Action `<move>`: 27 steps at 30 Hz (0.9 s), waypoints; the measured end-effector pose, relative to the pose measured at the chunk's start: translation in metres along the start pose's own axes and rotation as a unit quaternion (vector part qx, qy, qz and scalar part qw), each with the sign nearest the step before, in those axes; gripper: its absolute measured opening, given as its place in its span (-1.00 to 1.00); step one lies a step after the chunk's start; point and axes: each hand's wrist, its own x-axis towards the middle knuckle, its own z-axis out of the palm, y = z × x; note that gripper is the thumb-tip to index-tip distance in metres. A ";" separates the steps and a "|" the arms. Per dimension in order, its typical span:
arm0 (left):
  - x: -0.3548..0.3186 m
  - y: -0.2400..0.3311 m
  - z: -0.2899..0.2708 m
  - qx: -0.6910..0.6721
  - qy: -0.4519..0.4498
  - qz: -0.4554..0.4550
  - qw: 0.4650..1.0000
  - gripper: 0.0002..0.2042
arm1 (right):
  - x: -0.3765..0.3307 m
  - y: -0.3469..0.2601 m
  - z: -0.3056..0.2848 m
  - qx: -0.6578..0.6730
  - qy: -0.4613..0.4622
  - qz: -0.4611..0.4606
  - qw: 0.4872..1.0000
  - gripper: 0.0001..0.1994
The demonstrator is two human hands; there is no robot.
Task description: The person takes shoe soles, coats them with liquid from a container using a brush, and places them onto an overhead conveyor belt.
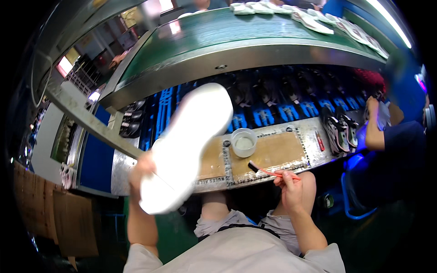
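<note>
My left hand (143, 169) is closed on the edge of a large white shoe sole (193, 134), raised over the left side of the bench. Its broad face looks bright and slightly blurred. Between the fingers and thumb of my right hand (290, 190) is a small brush (273, 173) with a thin red handle. Its dark bristle head points left, just above the front of the bench. A round translucent bowl (244, 153) with a pale content stands on the brown cardboard (280, 150), beyond the brush and right of the sole.
Behind the bench runs a blue-lit rack (287, 111) with dark shoes. Above it, a green conveyor (200, 36) carries several white soles (314, 22). Right of the cardboard are a red tool (320, 141) and a pair of sneakers (339, 132). A co-worker's arm (374, 129) reaches in beside them.
</note>
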 end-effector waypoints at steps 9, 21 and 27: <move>0.326 0.158 -0.057 0.013 0.228 0.239 0.944 -0.57 | -0.018 -0.003 0.002 -0.018 -0.058 0.014 0.998 -0.70; 0.091 0.003 -0.072 0.658 0.291 0.138 0.681 -0.60 | -0.016 -0.004 0.000 -0.114 -0.065 -0.029 0.991 -0.69; 0.008 -0.100 -0.183 0.741 0.335 -0.180 0.553 -0.36 | 0.008 -0.029 0.023 -0.185 -0.100 -0.084 0.974 -0.71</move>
